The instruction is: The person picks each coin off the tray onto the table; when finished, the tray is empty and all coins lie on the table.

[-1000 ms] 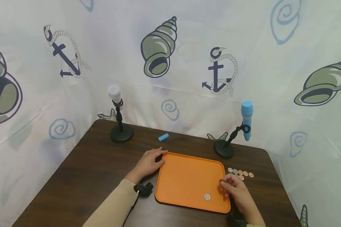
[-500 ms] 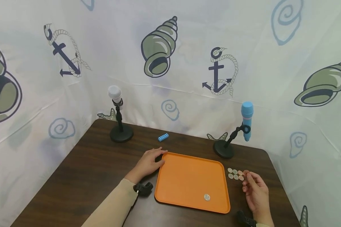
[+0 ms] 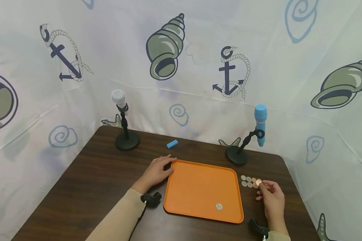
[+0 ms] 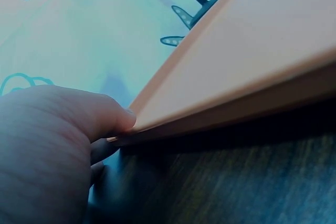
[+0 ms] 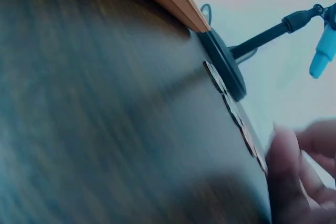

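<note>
My left hand (image 3: 155,172) holds the left far corner of an orange tray (image 3: 203,187), its thumb (image 4: 113,114) on the rim in the left wrist view. A single silvery coin (image 3: 219,207) lies in the tray near its front right. Past the tray's right side, my right hand (image 3: 272,197) pinches a shiny copper coin (image 3: 258,182) by its edge, low over the right end of two short rows of coins (image 3: 249,181). Those coins are silvery at the left and coppery at the right. In the right wrist view the thumb (image 5: 286,156) hides the end of the row.
A white microphone (image 3: 119,97) on a black stand is at the back left of the dark table (image 3: 108,187). A blue microphone (image 3: 260,120) on another stand (image 3: 236,154) stands behind the coins. A blue toy brick (image 3: 172,144) lies behind the tray.
My right hand has moved from over the tray's right edge to the right end of the coin rows, carrying a copper coin. My left hand stays at the tray.
</note>
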